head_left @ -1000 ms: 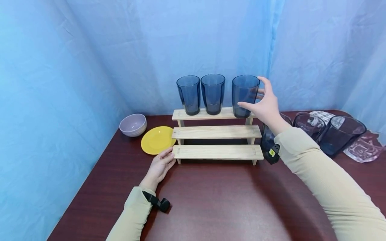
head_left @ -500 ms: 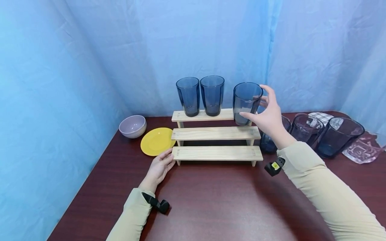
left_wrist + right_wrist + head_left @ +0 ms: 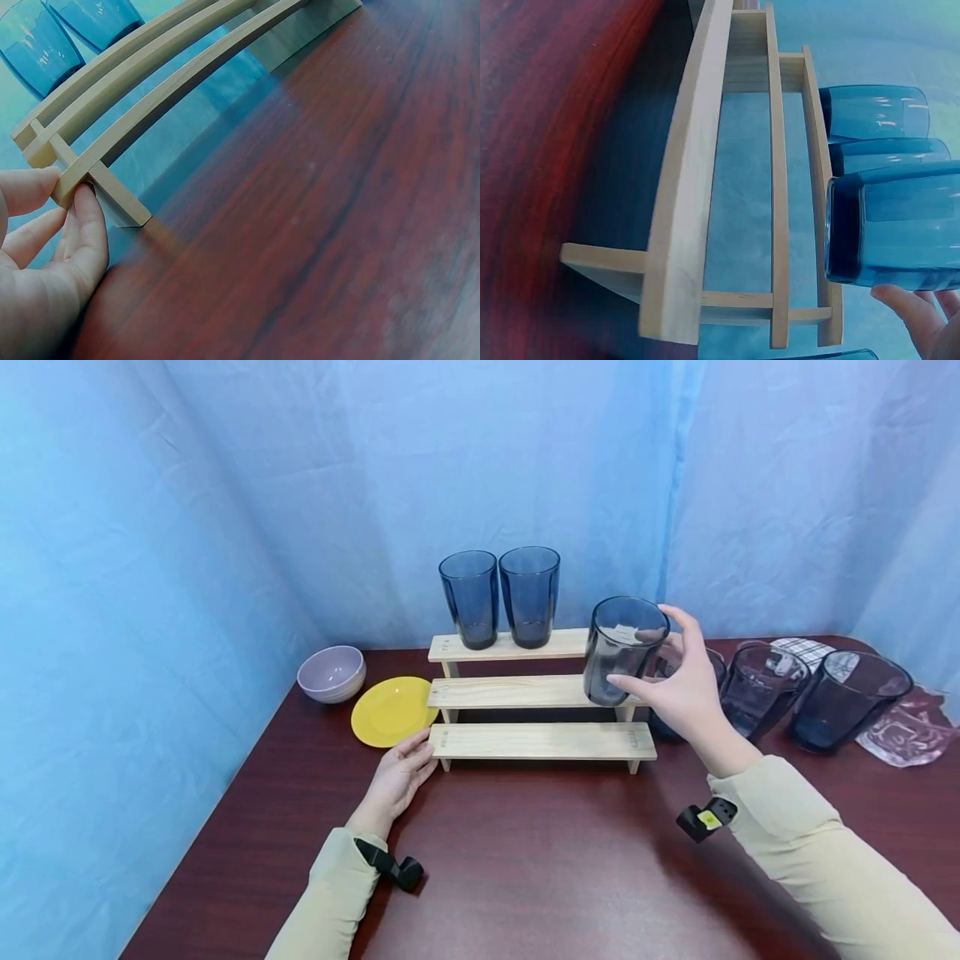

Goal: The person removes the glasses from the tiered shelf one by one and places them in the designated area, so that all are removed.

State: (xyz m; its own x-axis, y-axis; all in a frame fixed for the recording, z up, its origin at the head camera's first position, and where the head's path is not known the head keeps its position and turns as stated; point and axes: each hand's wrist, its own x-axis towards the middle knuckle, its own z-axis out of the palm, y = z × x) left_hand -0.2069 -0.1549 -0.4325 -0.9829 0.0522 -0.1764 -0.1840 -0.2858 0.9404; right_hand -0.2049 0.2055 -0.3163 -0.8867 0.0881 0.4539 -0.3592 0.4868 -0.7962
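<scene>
Right hand (image 3: 684,689): grasping. Thumb on the near side and fingers on the far side pinch the held glass (image 3: 621,652), which is off the desk (image 3: 525,852). The held glass lies directly left of the palm. Its long axis appears close to upright, base down and rim up, crossing the level run of the wooden rack (image 3: 510,692). Seen from the head, the glass overlaps the right end of the rack's upper two steps; contact with the wood cannot be confirmed from these views.

Left hand (image 3: 396,777): gripping the left end of the lowest step (image 3: 540,741), thumb above and fingers underneath, as the left wrist view shows. It is well apart from the held glass; the right hand is the nearer, being in contact with it.

Farther from the right hand and to its left, the left standing glass (image 3: 472,602) and the right standing glass (image 3: 530,597) stand upright, side by side, on the top step (image 3: 572,642). To the right of that hand, more glasses are on the desk, including the rightmost glass (image 3: 840,706). Beyond the left hand's fingers is a yellow plate (image 3: 393,712), with a bowl (image 3: 330,681) farther left.
</scene>
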